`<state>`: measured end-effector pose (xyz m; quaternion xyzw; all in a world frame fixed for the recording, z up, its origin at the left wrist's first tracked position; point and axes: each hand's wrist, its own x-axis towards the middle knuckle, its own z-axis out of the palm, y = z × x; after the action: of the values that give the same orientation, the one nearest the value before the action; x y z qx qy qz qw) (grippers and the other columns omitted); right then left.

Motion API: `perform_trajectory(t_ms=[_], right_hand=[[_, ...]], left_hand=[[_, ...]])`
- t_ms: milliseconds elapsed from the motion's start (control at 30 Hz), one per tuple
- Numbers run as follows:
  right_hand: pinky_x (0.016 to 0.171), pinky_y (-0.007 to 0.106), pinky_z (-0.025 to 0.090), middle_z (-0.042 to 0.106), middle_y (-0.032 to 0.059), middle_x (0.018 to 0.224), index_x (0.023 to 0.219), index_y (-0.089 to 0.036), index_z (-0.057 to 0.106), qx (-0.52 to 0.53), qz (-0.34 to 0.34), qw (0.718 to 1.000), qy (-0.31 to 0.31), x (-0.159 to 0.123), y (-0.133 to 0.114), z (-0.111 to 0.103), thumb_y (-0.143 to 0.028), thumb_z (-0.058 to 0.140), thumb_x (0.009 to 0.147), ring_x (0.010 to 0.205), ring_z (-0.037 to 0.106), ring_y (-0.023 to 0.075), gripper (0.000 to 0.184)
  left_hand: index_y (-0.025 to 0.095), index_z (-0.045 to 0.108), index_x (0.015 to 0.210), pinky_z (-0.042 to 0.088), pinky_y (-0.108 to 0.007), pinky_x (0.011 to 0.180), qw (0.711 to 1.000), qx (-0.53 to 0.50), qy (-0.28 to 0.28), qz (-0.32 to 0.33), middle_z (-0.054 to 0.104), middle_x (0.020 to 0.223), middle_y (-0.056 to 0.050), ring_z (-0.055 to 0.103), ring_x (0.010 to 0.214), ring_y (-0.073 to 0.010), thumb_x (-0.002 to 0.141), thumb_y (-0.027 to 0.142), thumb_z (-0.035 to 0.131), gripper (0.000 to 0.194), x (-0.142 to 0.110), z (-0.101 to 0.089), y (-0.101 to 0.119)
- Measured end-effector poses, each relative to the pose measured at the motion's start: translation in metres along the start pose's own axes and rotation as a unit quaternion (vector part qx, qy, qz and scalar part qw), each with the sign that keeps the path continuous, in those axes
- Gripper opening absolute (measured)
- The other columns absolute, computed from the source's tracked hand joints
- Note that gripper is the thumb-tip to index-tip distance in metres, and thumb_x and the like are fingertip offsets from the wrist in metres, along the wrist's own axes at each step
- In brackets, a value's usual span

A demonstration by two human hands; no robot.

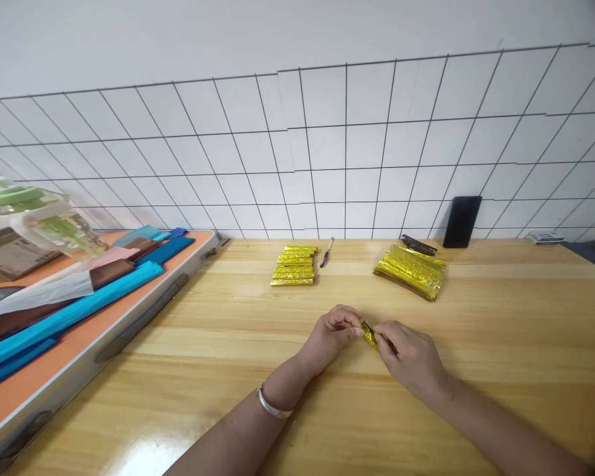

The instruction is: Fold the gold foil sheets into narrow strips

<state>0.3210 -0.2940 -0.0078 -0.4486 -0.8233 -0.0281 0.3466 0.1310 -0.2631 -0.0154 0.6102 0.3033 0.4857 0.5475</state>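
Between my two hands, just above the wooden table, is a small piece of shiny gold foil paper [369, 335], partly rolled or folded. My left hand [333, 336] pinches its left end between thumb and fingers. At the other end my right hand [410, 356] is closed on it, fingers bent, and they hide part of the piece. Farther back on the left lies a row of narrow gold foil strips [293, 266], rolled or folded. A fanned stack of flat gold foil sheets [411, 271] rests at the back right.
A pen [327, 252] lies beside the row of strips on the wooden table [218, 383]. A black phone [462, 221] leans on the tiled wall, near a dark slim object [418, 244]. Leftward, an orange surface [104, 317] carries blue paper rolls [79, 314] and a green-lidded bottle [44, 215].
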Motion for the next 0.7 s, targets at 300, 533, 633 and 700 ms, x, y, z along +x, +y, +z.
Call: perform_trajectory(t_ms=[300, 533, 633, 700], right_hand=[[0.075, 0.025, 0.049, 0.068, 0.0040, 0.084, 0.094, -0.018, 0.062, -0.009, -0.047, 0.999, -0.010, 0.0004, 0.0002, -0.0020, -0.010, 0.045, 0.084, 0.077, 0.063, 0.0140, 0.021], [0.080, 0.027, 0.049, 0.068, 0.0058, 0.089, 0.095, -0.017, 0.062, -0.036, -0.078, 0.996, 0.000, 0.0002, 0.0000, -0.0027, -0.010, 0.046, 0.084, 0.082, 0.063, 0.0151, 0.020], [0.080, 0.028, 0.050, 0.069, 0.0060, 0.088, 0.095, -0.017, 0.062, -0.038, -0.088, 0.995, 0.013, 0.0011, -0.0012, -0.0030, -0.010, 0.047, 0.084, 0.082, 0.063, 0.0151, 0.020], [0.079, 0.027, 0.051, 0.069, 0.0062, 0.088, 0.095, -0.017, 0.062, -0.039, -0.094, 0.995, 0.023, 0.0014, -0.0011, -0.0025, -0.010, 0.047, 0.084, 0.082, 0.063, 0.0150, 0.020]], left_hand=[[0.016, 0.065, 0.075, 0.039, -0.031, 0.087, 0.999, 0.032, 0.000, 0.005, 0.056, 0.095, -0.007, 0.052, 0.093, -0.0175, 0.074, 0.025, 0.069, 0.010, -0.0006, 0.0004, 0.0026], [0.015, 0.062, 0.073, 0.040, -0.028, 0.083, 0.998, 0.068, -0.001, -0.002, 0.056, 0.091, -0.006, 0.052, 0.090, -0.0163, 0.076, 0.027, 0.066, 0.012, -0.0006, 0.0014, 0.0047], [0.015, 0.060, 0.072, 0.041, -0.026, 0.079, 0.997, 0.074, 0.007, -0.012, 0.056, 0.090, -0.005, 0.052, 0.087, -0.0156, 0.075, 0.027, 0.066, 0.014, -0.0015, 0.0028, 0.0044], [0.015, 0.058, 0.071, 0.041, -0.025, 0.075, 0.997, 0.072, 0.017, -0.022, 0.057, 0.088, -0.005, 0.053, 0.085, -0.0149, 0.075, 0.027, 0.066, 0.015, -0.0023, 0.0045, 0.0033]])
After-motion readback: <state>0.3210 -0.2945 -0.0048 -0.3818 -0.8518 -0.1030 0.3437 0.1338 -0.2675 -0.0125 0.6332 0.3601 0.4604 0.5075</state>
